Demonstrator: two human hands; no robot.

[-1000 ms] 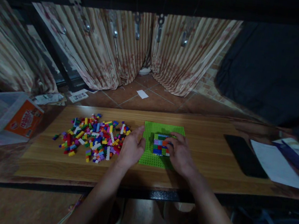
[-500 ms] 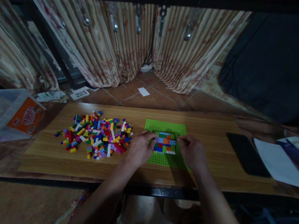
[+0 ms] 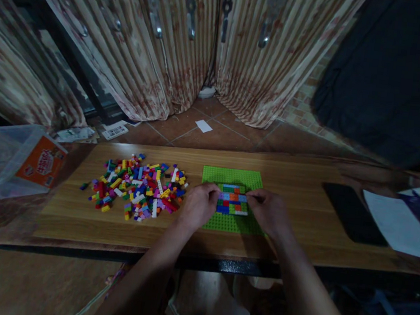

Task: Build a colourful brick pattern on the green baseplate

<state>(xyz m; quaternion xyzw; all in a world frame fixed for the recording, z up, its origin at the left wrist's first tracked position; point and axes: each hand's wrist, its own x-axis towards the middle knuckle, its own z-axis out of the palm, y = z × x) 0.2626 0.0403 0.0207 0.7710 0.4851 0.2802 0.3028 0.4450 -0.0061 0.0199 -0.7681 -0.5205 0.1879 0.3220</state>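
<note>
A flat rectangular block of toy building bricks [image 3: 233,200] in blue, red, orange, green and white sits over the green studded baseplate [image 3: 232,225]. My left hand [image 3: 200,204] grips its left edge, thumb and fingers closed together. At the opposite edge, my right hand [image 3: 267,210] pinches with thumb and forefinger near the upper right corner. Both hands hide parts of the baseplate's sides. Whether the block is pressed onto the studs or held just above them, I cannot tell.
Loose multicoloured bricks [image 3: 138,190] lie heaped on the wooden board [image 3: 110,232] to the left. A clear plastic bin [image 3: 0,164] with an orange label stands beyond them. At the right are a black phone-like slab [image 3: 353,214] and a white sheet of paper [image 3: 399,224].
The view has shifted slightly. My hands stay at both sides of the brick block, the right one a little closer to its edge.
</note>
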